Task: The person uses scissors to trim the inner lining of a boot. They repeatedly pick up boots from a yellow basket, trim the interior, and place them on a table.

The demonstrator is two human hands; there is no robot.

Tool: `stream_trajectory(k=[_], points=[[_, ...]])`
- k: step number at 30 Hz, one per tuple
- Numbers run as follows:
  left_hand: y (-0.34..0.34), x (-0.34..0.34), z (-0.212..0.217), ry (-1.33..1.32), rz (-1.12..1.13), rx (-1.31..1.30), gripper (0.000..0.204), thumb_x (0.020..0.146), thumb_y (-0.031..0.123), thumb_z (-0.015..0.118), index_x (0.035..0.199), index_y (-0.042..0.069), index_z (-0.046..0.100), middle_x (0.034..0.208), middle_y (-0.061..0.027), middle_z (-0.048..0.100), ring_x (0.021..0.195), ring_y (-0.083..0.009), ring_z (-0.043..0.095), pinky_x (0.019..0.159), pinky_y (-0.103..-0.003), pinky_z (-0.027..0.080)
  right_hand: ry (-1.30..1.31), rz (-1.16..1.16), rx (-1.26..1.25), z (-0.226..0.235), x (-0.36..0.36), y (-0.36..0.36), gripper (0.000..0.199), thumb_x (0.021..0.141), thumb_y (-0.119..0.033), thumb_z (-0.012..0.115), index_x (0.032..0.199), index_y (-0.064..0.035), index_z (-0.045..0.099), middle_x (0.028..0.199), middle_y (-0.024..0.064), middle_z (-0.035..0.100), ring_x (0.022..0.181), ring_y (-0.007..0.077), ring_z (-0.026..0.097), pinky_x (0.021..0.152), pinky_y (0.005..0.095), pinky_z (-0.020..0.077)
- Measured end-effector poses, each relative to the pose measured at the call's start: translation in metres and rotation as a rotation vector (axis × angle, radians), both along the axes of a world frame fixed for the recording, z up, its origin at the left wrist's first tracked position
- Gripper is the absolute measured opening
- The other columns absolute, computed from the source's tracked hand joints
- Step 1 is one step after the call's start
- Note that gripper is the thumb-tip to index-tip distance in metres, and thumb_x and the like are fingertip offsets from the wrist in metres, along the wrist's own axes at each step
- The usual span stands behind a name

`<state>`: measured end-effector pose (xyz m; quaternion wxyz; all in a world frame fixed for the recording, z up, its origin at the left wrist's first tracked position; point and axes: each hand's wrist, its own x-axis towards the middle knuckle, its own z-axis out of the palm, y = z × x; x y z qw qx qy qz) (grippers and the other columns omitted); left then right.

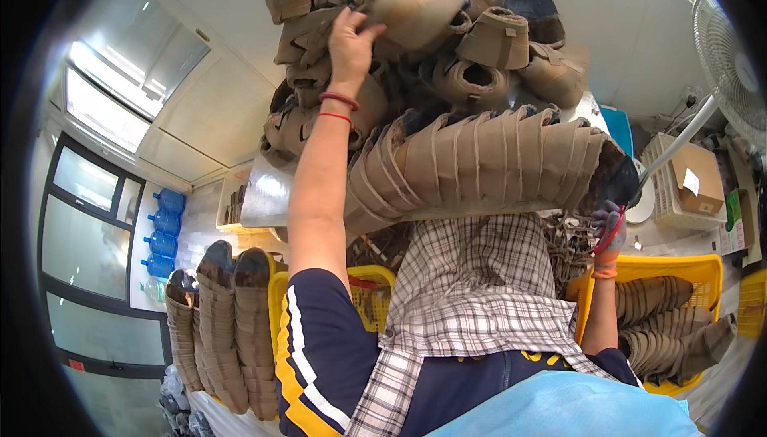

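My left hand (351, 44), bare with red bands at the wrist, reaches up to the heap of brown shoe uppers (478, 79). Its thumb and fingers are apart, beside a smooth brown upper (419, 15); I see nothing held. A long row of uppers nested into one another (487, 161) lies across in front of me. At the row's dark right end is my right hand (607, 223), in a grey glove with an orange cuff. Its fingers are curled round a thin red loop-shaped handle (613, 237); the rest of that tool is hidden.
Yellow crates stand on both sides, the right crate (679, 265) filled with stacked uppers (663, 317). Tall stacks of uppers (220, 317) stand at left. A fan (723, 69), a cardboard box (697, 177) and a white crate (661, 167) are at right.
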<state>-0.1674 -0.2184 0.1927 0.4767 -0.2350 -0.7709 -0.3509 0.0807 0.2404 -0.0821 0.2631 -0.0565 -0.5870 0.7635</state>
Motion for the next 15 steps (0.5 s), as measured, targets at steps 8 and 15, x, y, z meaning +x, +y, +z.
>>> stream_trajectory(k=[8, 15], points=[[-0.077, 0.132, 0.004, -0.612, -0.749, 1.133, 0.036, 0.085, 0.014, 0.062, 0.118, 0.005, 0.050, 0.119, -0.0073, 0.055, 0.109, -0.0249, 0.051, 0.092, -0.049, 0.039, -0.047, 0.106, 0.180, 0.049, 0.050, 0.002, 0.045, 0.091, -0.033, 0.052, 0.120, 0.0010, 0.048, 0.074, -0.0025, 0.046, 0.058, 0.0035, 0.038, 0.051, 0.0168, 0.0323], [-0.051, 0.250, -0.110, -1.073, -0.839, 1.567, 0.041, 0.090, 0.018, 0.055, 0.128, 0.006, 0.044, 0.132, -0.0096, 0.047, 0.123, -0.0289, 0.041, 0.103, -0.053, 0.029, -0.032, 0.290, 0.727, 0.161, 0.059, -0.073, 0.036, 0.080, -0.012, 0.066, 0.112, -0.0022, 0.053, 0.088, 0.0010, 0.055, 0.077, 0.0092, 0.048, 0.070, 0.0231, 0.0418]])
